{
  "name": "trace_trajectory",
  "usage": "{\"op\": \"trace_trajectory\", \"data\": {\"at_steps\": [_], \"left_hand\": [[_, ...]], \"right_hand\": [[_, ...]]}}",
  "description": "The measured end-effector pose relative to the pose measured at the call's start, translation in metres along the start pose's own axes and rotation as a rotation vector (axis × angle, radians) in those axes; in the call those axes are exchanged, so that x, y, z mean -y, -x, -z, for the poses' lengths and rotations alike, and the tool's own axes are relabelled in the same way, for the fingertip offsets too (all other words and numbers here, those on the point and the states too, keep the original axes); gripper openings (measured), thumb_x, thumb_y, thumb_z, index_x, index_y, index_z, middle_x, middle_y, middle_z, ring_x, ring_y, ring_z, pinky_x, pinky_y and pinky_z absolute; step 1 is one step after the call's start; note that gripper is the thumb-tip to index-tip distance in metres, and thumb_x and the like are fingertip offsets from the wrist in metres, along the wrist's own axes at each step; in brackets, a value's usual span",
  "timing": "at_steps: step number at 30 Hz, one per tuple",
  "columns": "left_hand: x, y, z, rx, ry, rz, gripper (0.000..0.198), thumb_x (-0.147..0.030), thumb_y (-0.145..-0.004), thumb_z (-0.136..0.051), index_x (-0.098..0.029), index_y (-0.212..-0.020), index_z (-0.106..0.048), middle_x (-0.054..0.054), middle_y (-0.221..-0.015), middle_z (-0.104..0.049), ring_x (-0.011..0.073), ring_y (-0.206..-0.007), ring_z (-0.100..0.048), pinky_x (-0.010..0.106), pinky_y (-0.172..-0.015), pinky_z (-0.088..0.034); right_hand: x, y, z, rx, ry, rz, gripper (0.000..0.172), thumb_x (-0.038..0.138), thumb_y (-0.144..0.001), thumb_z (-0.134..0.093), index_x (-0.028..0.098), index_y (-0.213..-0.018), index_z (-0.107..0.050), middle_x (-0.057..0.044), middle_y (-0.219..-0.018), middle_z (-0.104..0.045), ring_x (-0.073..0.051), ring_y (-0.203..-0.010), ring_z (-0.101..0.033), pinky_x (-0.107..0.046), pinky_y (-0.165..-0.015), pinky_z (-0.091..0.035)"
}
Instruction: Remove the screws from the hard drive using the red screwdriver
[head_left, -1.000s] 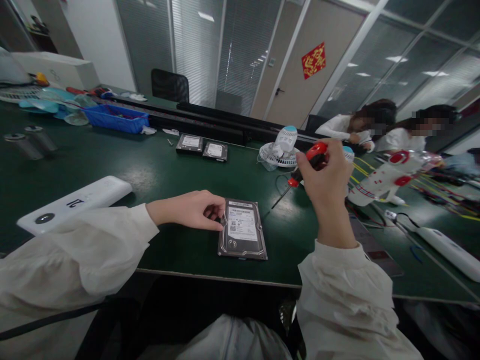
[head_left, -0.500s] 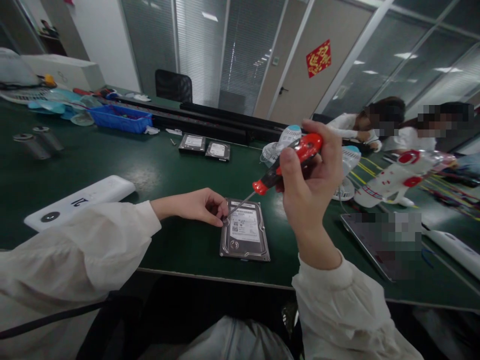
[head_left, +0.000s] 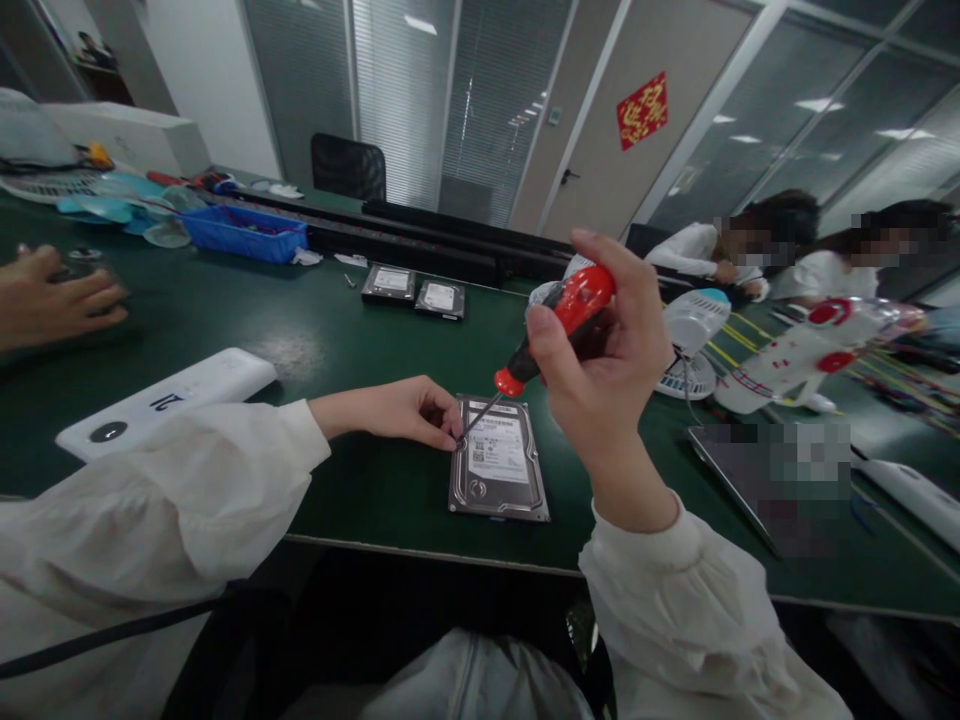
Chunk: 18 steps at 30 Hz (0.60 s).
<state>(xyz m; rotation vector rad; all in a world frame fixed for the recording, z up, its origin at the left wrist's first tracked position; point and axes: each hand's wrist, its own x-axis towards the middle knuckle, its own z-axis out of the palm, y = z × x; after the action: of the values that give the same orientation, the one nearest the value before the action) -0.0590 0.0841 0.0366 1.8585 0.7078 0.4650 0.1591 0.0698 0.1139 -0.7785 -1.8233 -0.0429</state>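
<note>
A hard drive (head_left: 501, 492) with a white label lies flat on the green table in front of me. My right hand (head_left: 619, 375) is wrapped round the red and black handle of a screwdriver (head_left: 579, 298). The tool slants down to the left, its thin shaft crossing the drive's label. At the drive's left edge, the tip meets the fingers of my left hand (head_left: 420, 413), which are closed in a pinch. Whatever sits between those fingertips is too small or hidden to name.
Two more hard drives (head_left: 441, 298) lie farther back, right of a blue bin (head_left: 247, 237). A white device marked 21 (head_left: 169, 400) rests at left. Another person's hand (head_left: 56, 300) is over metal cylinders. Small fans (head_left: 694, 325) and a dark flat panel (head_left: 739, 485) are at right.
My right hand has lowered slightly and shifted left with the screwdriver. My left hand keeps its pinch at the drive's edge. Another person's hand has come in at the far left, over the cylinders.
</note>
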Motion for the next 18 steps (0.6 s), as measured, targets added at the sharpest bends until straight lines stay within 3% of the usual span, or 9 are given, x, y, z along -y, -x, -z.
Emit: {"op": "trace_trajectory", "data": {"at_steps": [13, 18], "left_hand": [[0.000, 0.000, 0.000, -0.005, -0.020, 0.022, 0.017, -0.031, -0.082, -0.075, -0.017, -0.081, -0.067, -0.004, -0.075, -0.060, 0.0110, -0.069, -0.054, 0.026, -0.070, -0.044], [-0.001, 0.001, 0.000, 0.005, -0.060, 0.024, 0.019, -0.034, -0.084, -0.073, -0.017, -0.080, -0.066, -0.004, -0.075, -0.060, 0.0110, -0.069, -0.054, 0.026, -0.069, -0.044]], "right_hand": [[0.002, 0.001, -0.004, 0.011, 0.096, 0.024, 0.045, 0.044, -0.098, -0.049, 0.033, -0.140, -0.042, -0.009, -0.136, -0.057, -0.024, -0.100, -0.067, -0.042, -0.084, -0.061], [0.008, -0.014, 0.002, 0.143, 0.097, 0.070, 0.042, 0.049, -0.097, -0.052, 0.029, -0.134, -0.049, -0.010, -0.126, -0.062, -0.022, -0.100, -0.065, -0.038, -0.085, -0.059]]}}
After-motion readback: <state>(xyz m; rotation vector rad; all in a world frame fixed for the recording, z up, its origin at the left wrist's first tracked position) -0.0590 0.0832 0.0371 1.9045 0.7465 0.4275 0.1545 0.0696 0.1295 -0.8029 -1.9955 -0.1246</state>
